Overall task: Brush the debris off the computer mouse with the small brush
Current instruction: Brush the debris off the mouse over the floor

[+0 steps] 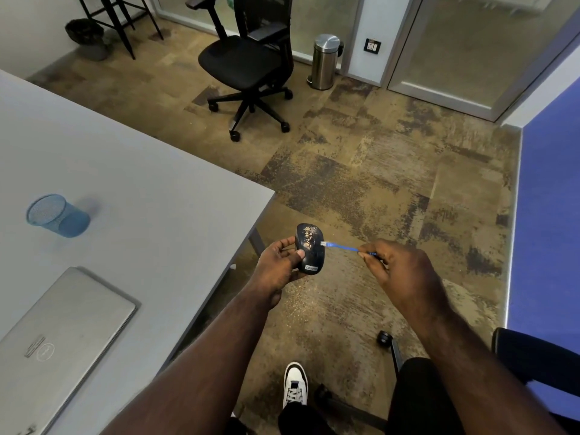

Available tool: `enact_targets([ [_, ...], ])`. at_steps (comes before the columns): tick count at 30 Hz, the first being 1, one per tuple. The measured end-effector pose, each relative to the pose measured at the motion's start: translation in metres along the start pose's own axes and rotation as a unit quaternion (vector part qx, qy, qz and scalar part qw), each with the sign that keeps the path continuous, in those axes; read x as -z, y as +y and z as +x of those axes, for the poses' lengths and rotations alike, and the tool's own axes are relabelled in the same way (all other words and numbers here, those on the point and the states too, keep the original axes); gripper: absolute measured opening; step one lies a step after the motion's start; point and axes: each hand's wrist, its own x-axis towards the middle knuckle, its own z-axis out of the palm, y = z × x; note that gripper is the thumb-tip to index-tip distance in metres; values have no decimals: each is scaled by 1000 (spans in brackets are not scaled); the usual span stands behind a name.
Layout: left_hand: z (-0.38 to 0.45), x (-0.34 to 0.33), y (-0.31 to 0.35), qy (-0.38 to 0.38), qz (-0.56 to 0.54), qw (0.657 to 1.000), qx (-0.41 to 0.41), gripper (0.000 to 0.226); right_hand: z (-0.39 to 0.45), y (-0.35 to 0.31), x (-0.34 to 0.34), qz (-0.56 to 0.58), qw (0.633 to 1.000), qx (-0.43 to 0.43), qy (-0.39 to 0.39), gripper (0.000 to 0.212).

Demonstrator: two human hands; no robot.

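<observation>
Left hand [279, 265] grips the debris-flecked Lenovo-labelled mouse [309, 248]; right hand [398, 268] pinches the blue brush [342, 246], bristles touching it.

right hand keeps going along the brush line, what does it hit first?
Probably the computer mouse: the right hand points the small brush leftward, bristles at the mouse's right edge. Behind it sits the left hand. Depth is uncertain.

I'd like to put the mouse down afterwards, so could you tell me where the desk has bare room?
The desk is bare between the blue cup and its right edge, and behind the cup. The near left corner is taken by the laptop.
</observation>
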Motion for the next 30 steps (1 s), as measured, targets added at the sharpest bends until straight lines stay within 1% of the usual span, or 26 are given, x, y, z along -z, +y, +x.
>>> enact_targets([
  [2, 1, -1, 2, 1, -6, 1000, -1, 35, -3, -5, -4, 5, 999, 8, -36, 13],
  [4, 2, 0, 3, 4, -9, 1000, -4, 36, -5, -4, -5, 10, 997, -6, -74, 11],
  [5, 3, 1, 3, 5, -10, 1000, -4, 37, -4, -2, -3, 18, 997, -18, -77, 10],
  [10, 2, 3, 2, -6, 0, 1000, -4, 39, 9, 4, -1, 105, 991, -84, -12, 8],
  [15, -3, 0, 4, -50, 1, 999, -6, 36, 25, 11, -7, 141, 977, -158, 22, 8],
  [18, -5, 0, 4, -62, 2, 998, -8, 35, 33, 18, -4, 171, 968, -176, 47, 7],
  [20, -5, -1, 5, -64, -3, 998, -9, 36, 34, 20, -4, 212, 960, -179, 45, 7],
  [23, -6, -2, 5, -71, -4, 997, -7, 36, 34, 21, -9, 208, 960, -186, 15, 8],
  [26, -8, -2, 4, -76, 1, 997, -5, 36, 37, 30, -13, 214, 950, -225, 36, 10],
  [28, -8, -2, 4, -75, -1, 997, -4, 36, 39, 34, -12, 243, 937, -246, 58, 12],
  [30, -8, -3, 4, -73, -2, 997, -1, 35, 41, 32, -9, 287, 923, -250, 54, 9],
])
